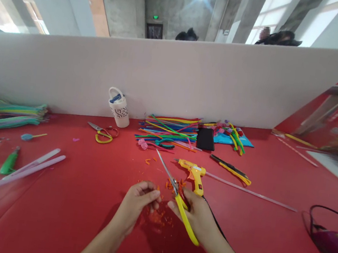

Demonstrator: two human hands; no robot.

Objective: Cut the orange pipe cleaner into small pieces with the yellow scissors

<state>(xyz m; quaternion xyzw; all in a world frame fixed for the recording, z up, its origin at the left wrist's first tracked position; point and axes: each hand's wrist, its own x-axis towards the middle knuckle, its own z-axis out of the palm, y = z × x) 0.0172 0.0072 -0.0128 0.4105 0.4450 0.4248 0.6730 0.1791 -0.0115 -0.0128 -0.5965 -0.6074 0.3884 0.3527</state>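
My right hand (196, 213) grips a pair of scissors (168, 168) with a yellow and a red handle, the blades pointing up and away from me. The fingers of my left hand (140, 201) are pinched together, and a small orange pipe cleaner piece (158, 188) shows at their tips. Beyond and between the hands lie short orange cuttings (169, 184), with orange fluff (157, 217) on the red table just below. Close to my right hand lies a yellow hot glue gun (192, 171), a clear glue stick sticking out of its back.
Pipe cleaners (168, 128) in many colours lie along the white partition (175, 77), beside a black phone (206, 139). Another scissors (103, 134), a white cup (121, 112), a utility knife (231, 170) and a green glue bottle (9, 162) lie or stand around. A purple device (332, 247) sits right.
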